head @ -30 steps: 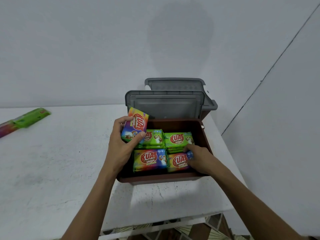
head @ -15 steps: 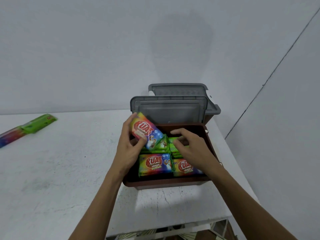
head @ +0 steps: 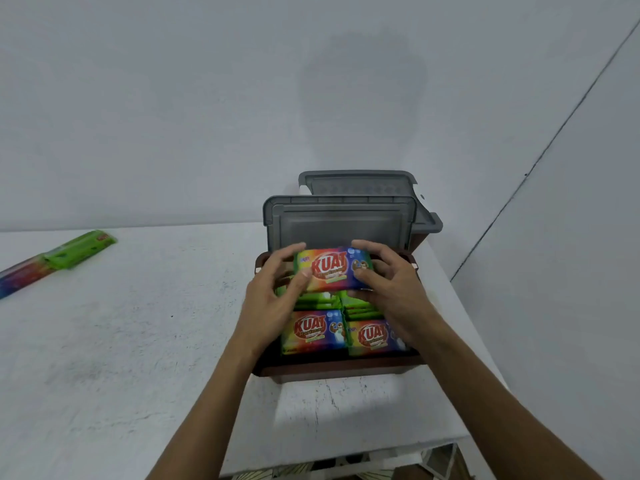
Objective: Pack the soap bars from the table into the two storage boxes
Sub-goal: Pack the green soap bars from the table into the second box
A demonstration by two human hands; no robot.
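White table (head: 121, 341) | left hand (head: 273, 303), right hand (head: 394, 292) both clamped on soap bar (head: 330, 270) | over box (head: 332, 367)

Rear box (head: 427, 225) mostly hidden behind lid (head: 337, 220); far-left packs (head: 52, 263) cut off.

A box (head: 332, 370) sits on the table (head: 121, 341) near its right edge. Its lid (head: 337, 223) stands up behind it. A second box (head: 424, 221) is behind that. Soap bars (head: 313, 332) lie inside the near box. Both hands hold one bar (head: 330, 270) above them. Two wrappers (head: 59, 259) lie far left.
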